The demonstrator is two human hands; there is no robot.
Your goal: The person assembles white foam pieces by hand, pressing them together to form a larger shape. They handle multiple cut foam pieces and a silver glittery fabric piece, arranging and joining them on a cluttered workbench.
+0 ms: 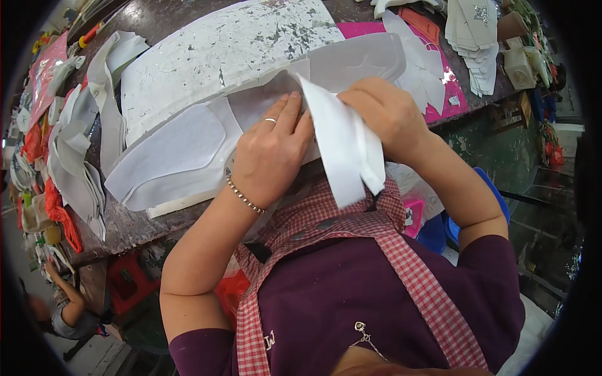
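Observation:
My left hand (269, 150), with a ring and a beaded bracelet, lies with fingers stretched out on a long curved grey-white cut piece (357, 59). This looks like thin sheet material for a shoe upper, but I cannot be sure. A white soft-looking lining piece (175, 141) lies on its left part. My right hand (385, 119) is closed on a white folded flap (342, 141), lifted up off the table beside my left fingertips. The flap's lower end hangs over the table's front edge. Whether it joins the long piece is hidden by my left hand.
A worn white board (219, 47) lies behind the pieces, and a pink sheet (451, 94) at the right. Stacked white cut pieces (78, 147) are on the left, with another stack (471, 37) at the far right. Another person (66, 301) is at the lower left.

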